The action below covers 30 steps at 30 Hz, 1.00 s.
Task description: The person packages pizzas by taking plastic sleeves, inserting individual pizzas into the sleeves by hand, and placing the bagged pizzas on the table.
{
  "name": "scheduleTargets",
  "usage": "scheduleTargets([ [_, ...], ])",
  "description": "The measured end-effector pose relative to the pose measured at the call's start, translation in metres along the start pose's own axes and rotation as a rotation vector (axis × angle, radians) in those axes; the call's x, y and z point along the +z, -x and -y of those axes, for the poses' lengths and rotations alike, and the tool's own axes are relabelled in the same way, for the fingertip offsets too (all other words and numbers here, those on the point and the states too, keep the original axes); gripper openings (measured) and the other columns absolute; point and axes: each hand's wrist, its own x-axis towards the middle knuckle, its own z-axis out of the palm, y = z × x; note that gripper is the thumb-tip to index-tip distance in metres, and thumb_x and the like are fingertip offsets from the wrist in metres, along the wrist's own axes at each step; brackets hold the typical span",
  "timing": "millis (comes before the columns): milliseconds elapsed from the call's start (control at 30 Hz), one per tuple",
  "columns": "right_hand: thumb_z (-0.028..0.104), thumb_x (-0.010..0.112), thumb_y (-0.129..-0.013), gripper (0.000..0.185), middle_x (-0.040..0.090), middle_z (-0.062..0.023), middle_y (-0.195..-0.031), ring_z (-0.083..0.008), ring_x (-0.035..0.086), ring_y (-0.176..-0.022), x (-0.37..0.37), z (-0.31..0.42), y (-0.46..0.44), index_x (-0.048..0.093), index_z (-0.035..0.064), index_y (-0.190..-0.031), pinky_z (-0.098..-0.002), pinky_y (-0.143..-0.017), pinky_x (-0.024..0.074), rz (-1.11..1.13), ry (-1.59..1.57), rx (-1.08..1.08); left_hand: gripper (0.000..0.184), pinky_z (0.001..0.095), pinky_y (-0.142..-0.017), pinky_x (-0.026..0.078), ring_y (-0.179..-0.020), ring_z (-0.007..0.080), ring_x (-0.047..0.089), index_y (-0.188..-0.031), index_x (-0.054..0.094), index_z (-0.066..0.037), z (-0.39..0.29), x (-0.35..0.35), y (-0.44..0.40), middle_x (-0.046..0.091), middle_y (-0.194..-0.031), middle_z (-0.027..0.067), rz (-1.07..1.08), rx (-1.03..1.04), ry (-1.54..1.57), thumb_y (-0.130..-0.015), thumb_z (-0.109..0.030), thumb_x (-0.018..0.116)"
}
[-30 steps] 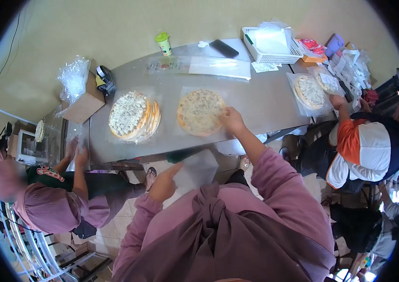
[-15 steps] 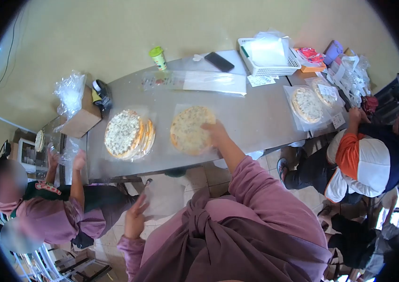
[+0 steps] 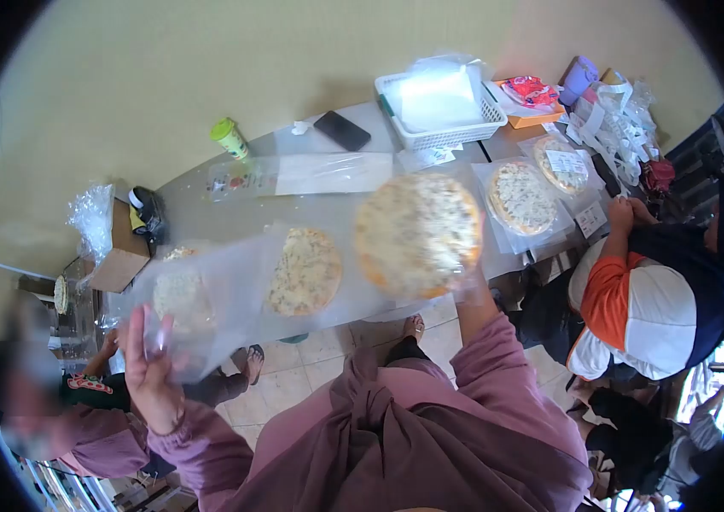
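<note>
My left hand [image 3: 150, 369] pinches a clear plastic bag [image 3: 229, 299] and holds it up over the front left of the table. Through the bag a pizza [image 3: 181, 294] shows dimly on the tabletop. My right hand [image 3: 469, 287] bears a raised, cheese-topped pizza [image 3: 417, 235] above the table; the pizza is blurred by motion and covers most of the fingers. Between my hands, another cheese-topped pizza [image 3: 305, 271] lies on the metal table, partly edged by the plastic.
A flat plastic package [image 3: 332, 173], a phone [image 3: 342, 130] and a green cup [image 3: 229, 138] are at the back. A white basket [image 3: 443, 128] holds clear sheets. Bagged pizzas [image 3: 522, 198] lie at right near a co-worker [image 3: 652, 299]. Another person [image 3: 97, 427] stands left, by a cardboard box [image 3: 123, 256].
My right hand has moved rightward and up and now carries a pizza off the table. My left hand has gone left and raised the plastic bag over the table. The camera view has shifted.
</note>
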Motion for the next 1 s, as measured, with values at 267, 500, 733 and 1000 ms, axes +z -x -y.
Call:
scheduleTargets([
  [267, 0.038, 0.038, -0.089, 0.051, 0.047, -0.0192, -0.124, -0.0332, 0.047, -0.113, -0.038, 0.052, 0.034, 0.041, 0.0032, -0.126, -0.0483, -0.093, 0.041, -0.027, -0.117, -0.228, 0.073, 0.0333, -0.084, 0.049, -0.126, 0.0294, 0.034, -0.138, 0.026, -0.009, 0.078, 0.177, -0.091, 0.024, -0.143, 0.0096, 0.36, 0.154, -0.107, -0.069, 0.016, 0.026],
  [500, 0.038, 0.038, -0.089, 0.05, 0.047, -0.0177, -0.124, -0.0319, 0.048, -0.112, -0.075, 0.062, 0.105, 0.042, 0.0041, -0.126, -0.0469, -0.093, 0.0412, -0.148, -0.087, -0.188, 0.065, 0.0352, -0.097, 0.036, -0.124, 0.0333, 0.035, -0.133, 0.029, -0.001, 0.176, 0.284, -0.112, 0.029, -0.138, 0.0177, 0.653, 0.572, -0.666, -0.07, 0.012, 0.036],
  [733, 0.038, 0.038, -0.09, 0.049, 0.048, -0.0161, -0.124, -0.0306, 0.049, -0.111, -0.095, 0.007, 0.16, 0.043, 0.0049, -0.126, -0.0454, -0.093, 0.0414, -0.207, -0.198, 0.004, 0.061, 0.0363, -0.092, 0.04, -0.116, 0.0339, 0.042, -0.131, 0.03, 0.0, 0.19, 0.299, -0.087, 0.03, -0.138, 0.0139, 0.877, 0.558, -0.768, -0.072, 0.008, 0.039],
  [1000, 0.033, 0.038, -0.091, 0.044, 0.05, -0.0142, -0.122, -0.0269, 0.052, -0.108, -0.09, -0.05, 0.147, 0.046, 0.0036, -0.123, -0.0415, -0.09, 0.0448, -0.225, -0.211, -0.023, 0.065, 0.0358, -0.09, 0.043, -0.113, 0.0325, 0.045, -0.133, 0.031, -0.007, 0.166, 0.243, -0.065, 0.031, -0.138, 0.0106, 1.132, 0.6, -0.849, -0.07, 0.009, 0.04],
])
